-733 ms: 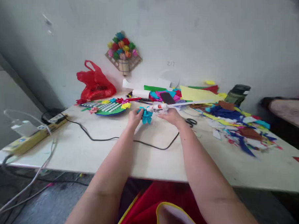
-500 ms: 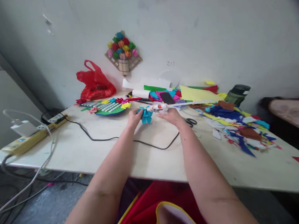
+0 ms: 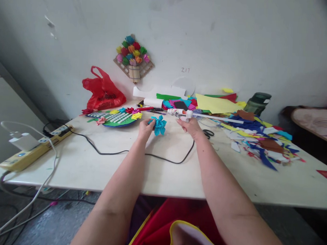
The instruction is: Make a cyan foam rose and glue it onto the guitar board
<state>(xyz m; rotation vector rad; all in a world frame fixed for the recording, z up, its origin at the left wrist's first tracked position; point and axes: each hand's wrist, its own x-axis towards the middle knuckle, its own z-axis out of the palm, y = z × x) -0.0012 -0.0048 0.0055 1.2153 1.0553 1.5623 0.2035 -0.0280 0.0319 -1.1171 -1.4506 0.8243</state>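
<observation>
A blue paper flower (image 3: 159, 125) is pinched in the fingers of my left hand (image 3: 146, 129), its petals turned toward me above the white table. My right hand (image 3: 189, 127) is closed around a white hot glue gun (image 3: 181, 113), with a long white glue stick (image 3: 220, 118) jutting out of its back to the right. The gun's nozzle points left and stands apart from the flower. To the left of my left hand lies a green round board (image 3: 122, 120) carrying rolled paper strips and small paper flowers.
A yellow power strip (image 3: 34, 151) lies at the left, and a black cord (image 3: 119, 152) crosses the table. Black scissors (image 3: 208, 133) rest by my right wrist. Paper scraps (image 3: 260, 134) cover the right side near a green bottle (image 3: 258, 103). A red bag (image 3: 103, 91) stands at the back left.
My right hand has drawn the glue gun up and away from the flower, to the right. The blue flower stays in my left hand and shows more of its front.
</observation>
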